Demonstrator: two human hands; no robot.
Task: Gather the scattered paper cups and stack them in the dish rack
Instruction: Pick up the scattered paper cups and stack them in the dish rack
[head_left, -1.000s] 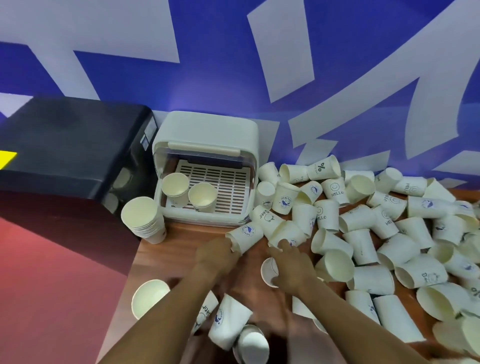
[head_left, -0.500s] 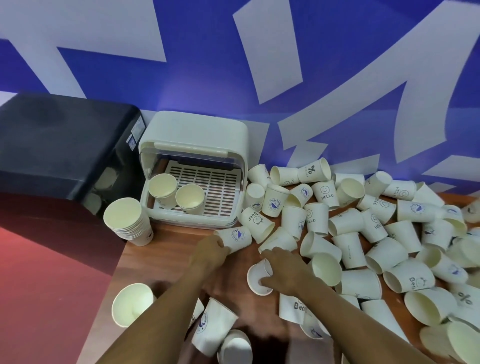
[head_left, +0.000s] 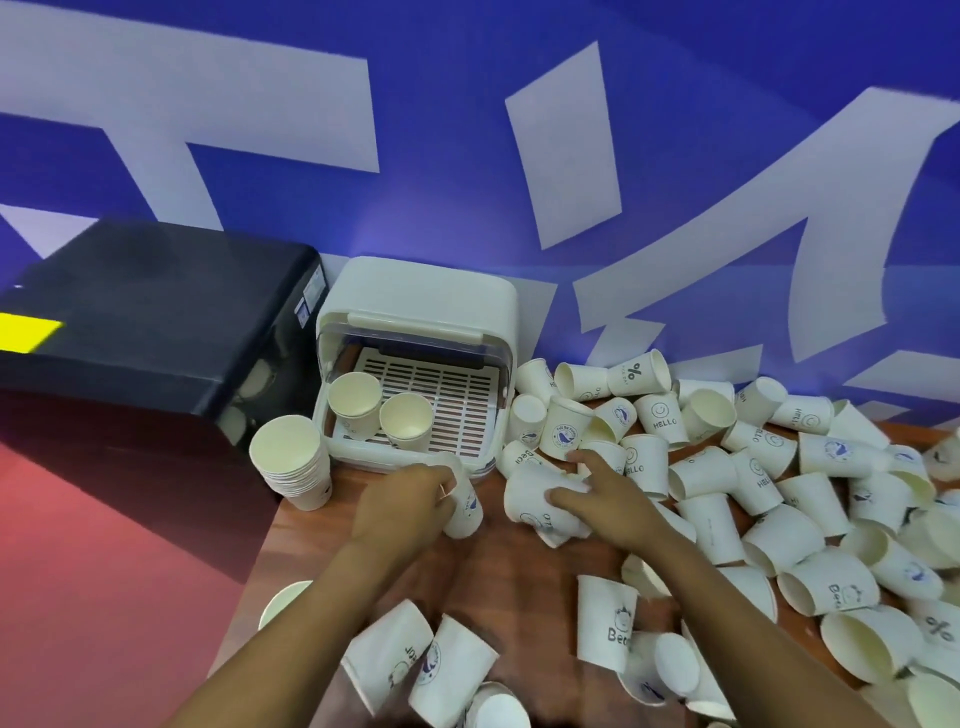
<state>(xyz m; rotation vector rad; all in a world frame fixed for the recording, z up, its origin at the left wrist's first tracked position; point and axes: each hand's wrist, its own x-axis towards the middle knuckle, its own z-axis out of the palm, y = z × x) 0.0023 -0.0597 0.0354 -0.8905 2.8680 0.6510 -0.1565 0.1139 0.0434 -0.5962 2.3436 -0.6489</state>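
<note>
Hands each curl round one paper cup, left hand (head_left: 402, 506) on its cup (head_left: 464, 501), right hand (head_left: 605, 499) on another (head_left: 540, 501), probably for nesting before the dish rack (head_left: 415, 332).

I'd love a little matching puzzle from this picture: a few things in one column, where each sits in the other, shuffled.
Things:
1. two upright paper cups
2. tall stack of nested cups
3. cup marked with a percent sign
4. cup held by the left hand

Places:
A. on the table just left of the dish rack
B. lying on its side near the blue wall, at the back of the pile
C. on the slatted tray inside the dish rack
D. just in front of the dish rack, above the wooden table

Pairs: 1-C, 2-A, 3-B, 4-D
</note>
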